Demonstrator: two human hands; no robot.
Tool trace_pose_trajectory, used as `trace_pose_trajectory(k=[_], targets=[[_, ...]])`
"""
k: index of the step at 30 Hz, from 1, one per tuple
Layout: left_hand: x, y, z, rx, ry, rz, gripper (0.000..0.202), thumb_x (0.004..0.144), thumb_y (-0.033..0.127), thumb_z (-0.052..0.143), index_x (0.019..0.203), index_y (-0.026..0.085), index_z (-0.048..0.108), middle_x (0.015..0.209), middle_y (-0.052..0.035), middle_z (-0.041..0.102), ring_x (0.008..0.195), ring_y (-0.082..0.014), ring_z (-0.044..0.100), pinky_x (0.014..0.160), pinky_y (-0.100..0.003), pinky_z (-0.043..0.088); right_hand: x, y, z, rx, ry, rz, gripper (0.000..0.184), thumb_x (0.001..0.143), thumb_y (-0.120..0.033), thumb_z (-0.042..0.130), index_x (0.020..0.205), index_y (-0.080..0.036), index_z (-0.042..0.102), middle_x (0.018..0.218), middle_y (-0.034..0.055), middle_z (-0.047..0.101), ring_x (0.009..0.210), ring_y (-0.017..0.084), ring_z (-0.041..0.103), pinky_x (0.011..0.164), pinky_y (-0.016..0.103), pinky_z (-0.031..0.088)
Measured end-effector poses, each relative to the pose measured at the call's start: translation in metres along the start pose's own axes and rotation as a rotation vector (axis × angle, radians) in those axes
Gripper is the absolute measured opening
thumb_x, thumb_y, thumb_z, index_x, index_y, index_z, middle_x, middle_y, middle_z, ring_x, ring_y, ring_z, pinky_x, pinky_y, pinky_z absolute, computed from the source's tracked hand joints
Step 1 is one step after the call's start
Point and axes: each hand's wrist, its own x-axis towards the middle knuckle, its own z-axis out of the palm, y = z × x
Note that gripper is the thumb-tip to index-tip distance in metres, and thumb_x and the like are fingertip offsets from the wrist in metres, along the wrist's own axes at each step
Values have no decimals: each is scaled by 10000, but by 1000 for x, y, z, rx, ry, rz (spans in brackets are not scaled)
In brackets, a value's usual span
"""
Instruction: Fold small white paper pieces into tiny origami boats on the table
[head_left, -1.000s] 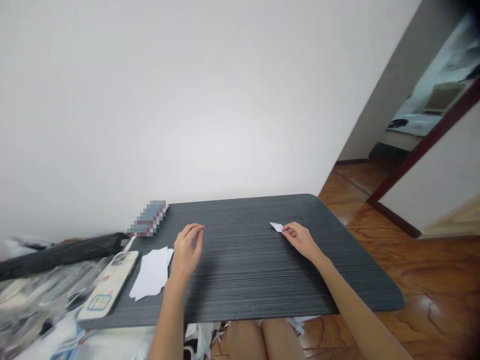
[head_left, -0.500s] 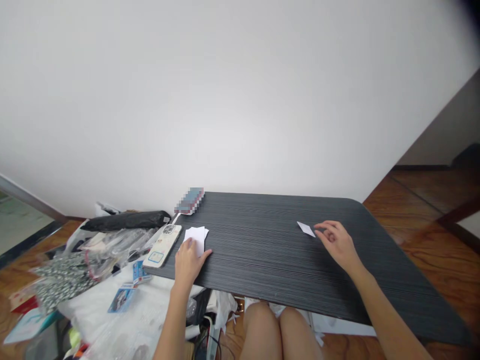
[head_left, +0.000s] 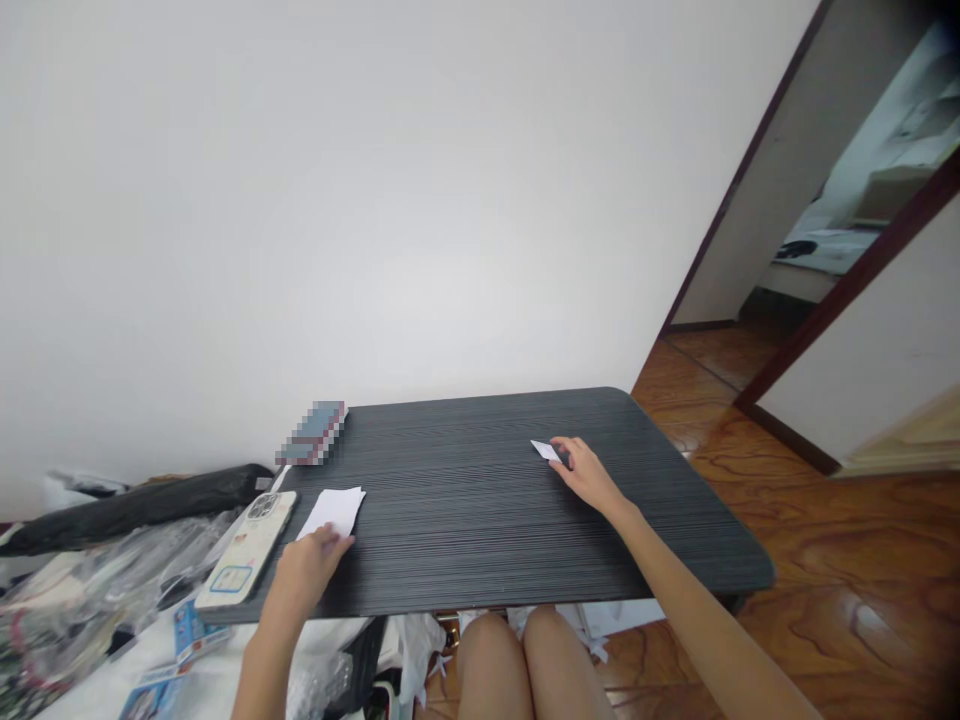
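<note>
A small stack of white paper sheets (head_left: 335, 506) lies at the left of the dark table. My left hand (head_left: 311, 565) is at its near edge, thumb and curled fingers closed on the sheets. Further right, a small folded white paper (head_left: 544, 451) stands out against the dark top. The thumb and index finger of my right hand (head_left: 589, 478) are at its right edge, pinching it. The other fingers of that hand are bent.
The black wood-grain table (head_left: 450, 540) meets a white wall. A phone in a pale case (head_left: 249, 550) lies at its left edge, below a blurred-out box-like object (head_left: 313, 432). Plastic bags and packages (head_left: 172, 560) are heaped left of the table. A doorway opens at the right.
The view has swung to the right. My right hand has closed in on the folded paper's edge. My left hand has slid from the top of the stack to its near edge.
</note>
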Motion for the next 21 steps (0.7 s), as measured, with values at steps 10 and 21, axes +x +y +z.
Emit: trace_pose_trajectory(k=[10, 21], targets=[[2, 8, 3, 137, 8, 28, 254, 757, 320, 450, 789, 115, 598, 762, -149, 660, 751, -276, 614, 617, -302, 412, -14, -11, -21, 41, 158, 28, 260, 763, -237, 455, 1002, -179, 540, 842, 47, 522, 580, 124, 470, 683, 286, 429], [-6, 9, -7, 122, -14, 34, 257, 761, 165, 380, 762, 104, 630, 771, -157, 658, 794, -240, 615, 671, -278, 413, -5, -10, 4, -43, 33, -3, 401, 780, -304, 448, 1156, -164, 460, 1008, 105, 469, 791, 189, 516, 750, 326, 431]])
